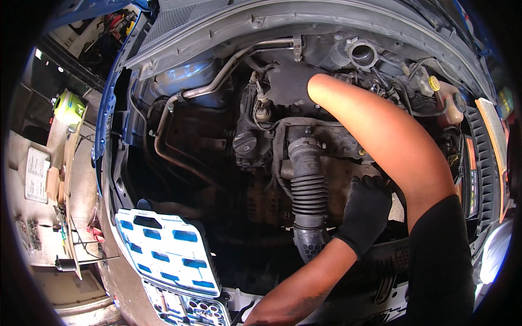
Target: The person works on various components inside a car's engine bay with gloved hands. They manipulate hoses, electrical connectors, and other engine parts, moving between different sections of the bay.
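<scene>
Left fingers (372, 183) curl, right hand's (290, 84) hide; holds unclear; open tool case (168, 247) edges engine bay (206, 122).

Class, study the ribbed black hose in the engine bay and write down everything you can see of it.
The hose is black and looks like rubber or plastic, duller and greyer toward the top. Close rings circle its middle, between smoother sections; a band wraps its upper end, beside the engine. It runs almost straight down the picture, then bends near the bottom, where a honeycomb pattern shows. The left grip, gloved in black, lies to its right; whether the wrist touches the bend is unclear.
</scene>
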### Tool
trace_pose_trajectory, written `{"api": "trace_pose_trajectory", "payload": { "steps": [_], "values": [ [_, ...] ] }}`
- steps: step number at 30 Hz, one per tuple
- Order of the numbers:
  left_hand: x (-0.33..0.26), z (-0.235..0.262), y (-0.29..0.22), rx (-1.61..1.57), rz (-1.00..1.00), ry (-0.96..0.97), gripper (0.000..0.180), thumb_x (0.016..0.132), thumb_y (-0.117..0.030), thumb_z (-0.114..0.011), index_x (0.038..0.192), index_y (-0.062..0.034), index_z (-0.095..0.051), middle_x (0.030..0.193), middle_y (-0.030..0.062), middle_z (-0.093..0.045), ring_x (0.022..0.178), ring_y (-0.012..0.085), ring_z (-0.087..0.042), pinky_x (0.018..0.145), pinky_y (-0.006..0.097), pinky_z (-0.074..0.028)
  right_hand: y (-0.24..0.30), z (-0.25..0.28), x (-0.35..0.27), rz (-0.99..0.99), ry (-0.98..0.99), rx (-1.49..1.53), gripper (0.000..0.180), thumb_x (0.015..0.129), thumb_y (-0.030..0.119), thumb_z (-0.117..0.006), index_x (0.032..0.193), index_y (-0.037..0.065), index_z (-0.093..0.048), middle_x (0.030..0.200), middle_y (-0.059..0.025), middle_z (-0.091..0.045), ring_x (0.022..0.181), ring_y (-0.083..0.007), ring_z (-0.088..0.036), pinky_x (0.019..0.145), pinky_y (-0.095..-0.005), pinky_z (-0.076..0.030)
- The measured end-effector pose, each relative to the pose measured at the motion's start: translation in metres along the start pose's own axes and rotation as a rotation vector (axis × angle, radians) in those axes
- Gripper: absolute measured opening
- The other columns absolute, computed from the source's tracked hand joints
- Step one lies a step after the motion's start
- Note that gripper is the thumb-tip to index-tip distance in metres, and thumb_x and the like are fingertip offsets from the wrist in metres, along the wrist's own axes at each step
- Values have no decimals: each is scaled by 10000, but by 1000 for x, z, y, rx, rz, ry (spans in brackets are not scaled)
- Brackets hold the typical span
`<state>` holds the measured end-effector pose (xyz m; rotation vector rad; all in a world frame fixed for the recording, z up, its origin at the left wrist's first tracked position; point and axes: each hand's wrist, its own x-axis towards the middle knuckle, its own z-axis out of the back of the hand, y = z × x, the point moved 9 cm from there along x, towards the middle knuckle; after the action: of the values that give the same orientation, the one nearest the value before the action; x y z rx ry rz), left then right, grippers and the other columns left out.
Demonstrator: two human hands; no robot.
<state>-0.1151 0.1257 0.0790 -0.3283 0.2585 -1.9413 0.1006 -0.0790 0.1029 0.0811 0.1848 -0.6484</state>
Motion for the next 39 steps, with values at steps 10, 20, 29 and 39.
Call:
{"api": "trace_pose_trajectory", "payload": {
  "steps": [10,20,29,39],
  "values": [
    [1,-7,1,-29,-26,41,244,794,-168,-640,1003,-45,-666,979,125,-619,944,295,-611,828,460,-472,18,-8,-3,153,-61,-204,264,802,171,-577,936,10,-737,991,-230,-708,949,-387,-686,845,-455,-547],
    [0,-1,0,-58,2,-19,213,801,-164,-631,972,-47,-682,977,124,-627,948,294,-604,849,466,-466,11,-11,-1,80,-17,-222,289,840,177,-574,1020,42,-754,1106,-169,-721,1017,-335,-700,840,-466,-557],
    [0,-1,1,-21,13,-10,218,807,-173,-627,971,-41,-685,957,129,-635,942,293,-603,824,459,-465,-6,-15,6,-80,174,146,296,849,238,-640,1006,8,-739,1035,-202,-727,949,-320,-721,817,-456,-563],
    [0,1,2,-10,19,-13,213,802,-173,-633,967,-47,-683,958,129,-614,940,289,-606,814,445,-469,25,-6,6,301,-49,-229,297,849,226,-630,1010,4,-745,1069,-190,-725,969,-327,-715,824,-440,-564]
  ]
}}
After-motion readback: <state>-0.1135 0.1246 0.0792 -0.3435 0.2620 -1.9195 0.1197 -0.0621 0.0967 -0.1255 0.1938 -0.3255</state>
